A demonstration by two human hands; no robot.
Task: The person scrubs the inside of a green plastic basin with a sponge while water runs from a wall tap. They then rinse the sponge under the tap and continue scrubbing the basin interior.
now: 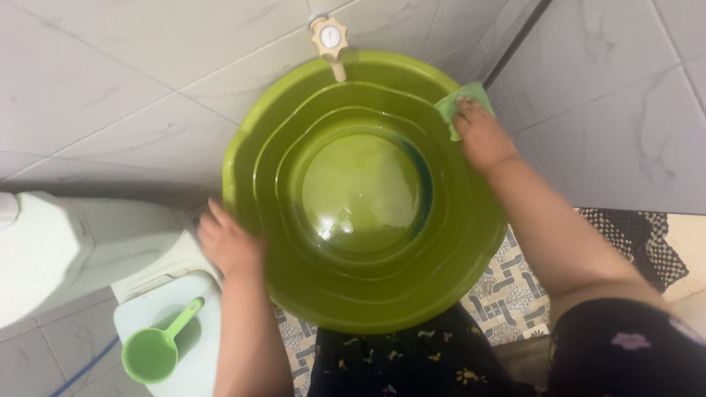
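Left hand [229, 246] grips the big round green plastic basin [364, 191] at its left rim, fingers curled; right hand [482, 136] presses a small green cloth [462, 103] flat-fingered on the upper-right rim.

The basin [365, 192] sits below the tap [330, 37], with the ladle [156, 348] at its lower left.

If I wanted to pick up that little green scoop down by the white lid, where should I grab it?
Probably by its long straight handle. The green scoop rests on the white lid with its round cup at lower left and the handle angled up to the right, free of other things. Come from above and close around the handle's middle.
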